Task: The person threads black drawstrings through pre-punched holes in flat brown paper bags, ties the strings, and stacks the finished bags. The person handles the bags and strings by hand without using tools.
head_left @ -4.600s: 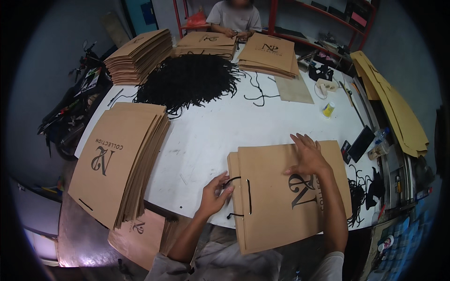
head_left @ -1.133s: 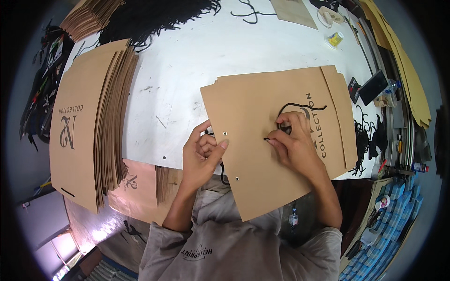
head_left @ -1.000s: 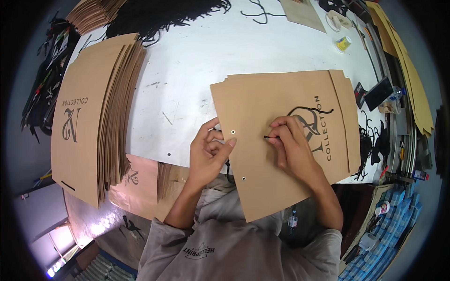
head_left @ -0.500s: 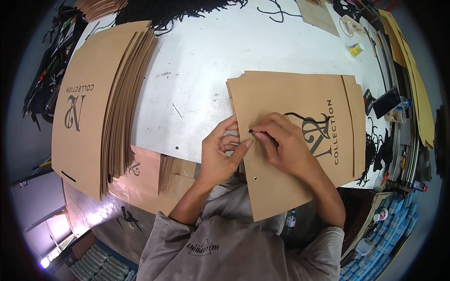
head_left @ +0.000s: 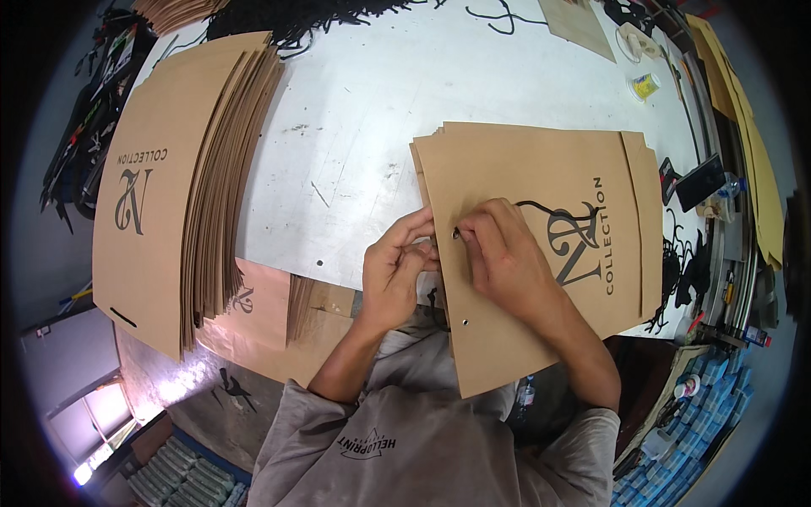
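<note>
A brown paper bag (head_left: 524, 160) with dark print lies on top of others, its mouth toward my left. My right hand (head_left: 511, 258) is closed in a pinch on a black cord (head_left: 541, 205) at the upper punched hole. That cord loops out over the print behind my knuckles. My left hand (head_left: 393, 275) is at the bag's mouth with curled fingers; its fingertips and thumb tip pass behind the front panel, so what they grip is hidden. A second hole (head_left: 465, 322) sits lower on the panel, and black cord (head_left: 435, 308) shows beside the mouth's edge.
A thick stack of brown bags (head_left: 152, 101) stands on the white table (head_left: 338, 110) at left. Black cords (head_left: 287, 17) are heaped at the far edge; more cords (head_left: 672, 262) lie at right near a phone (head_left: 699, 182). A small yellow-and-white cup (head_left: 644, 86) stands far right.
My left thumb has slid off the panel's face to behind its edge. My right fingers have shifted slightly up and left at the hole. The bag has moved slightly.
</note>
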Motion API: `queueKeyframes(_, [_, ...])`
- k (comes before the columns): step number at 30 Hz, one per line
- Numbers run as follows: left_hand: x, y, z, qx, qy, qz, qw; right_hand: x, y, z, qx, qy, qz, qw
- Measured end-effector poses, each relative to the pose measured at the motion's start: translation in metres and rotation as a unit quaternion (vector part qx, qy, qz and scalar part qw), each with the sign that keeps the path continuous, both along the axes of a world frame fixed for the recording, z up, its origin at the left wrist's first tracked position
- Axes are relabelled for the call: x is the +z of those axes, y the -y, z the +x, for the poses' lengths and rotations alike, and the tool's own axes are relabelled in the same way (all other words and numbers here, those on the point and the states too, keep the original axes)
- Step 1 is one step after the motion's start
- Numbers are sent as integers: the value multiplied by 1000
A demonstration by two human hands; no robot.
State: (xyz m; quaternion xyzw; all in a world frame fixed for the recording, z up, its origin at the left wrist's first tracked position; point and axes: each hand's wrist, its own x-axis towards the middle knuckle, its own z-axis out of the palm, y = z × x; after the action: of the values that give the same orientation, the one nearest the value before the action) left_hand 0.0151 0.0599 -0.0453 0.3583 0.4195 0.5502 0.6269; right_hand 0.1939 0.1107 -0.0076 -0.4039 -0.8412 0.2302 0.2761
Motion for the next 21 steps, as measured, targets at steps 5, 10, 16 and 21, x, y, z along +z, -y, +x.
queueKeyframes(5, [1,-3,5,-2,26,11,1000,-8,11,2,0,-14,24,1000])
queueKeyframes(10, [-3,-3,4,-7,35,14,999,-7,12,7,-9,-88,-33,996])
queueKeyframes(16, [-4,-2,7,-1,19,15,1000,6,9,11,6,-22,-74,997])
queueKeyframes(21, [-5,-1,7,0,12,23,1000,10,7,7,9,23,-72,997])
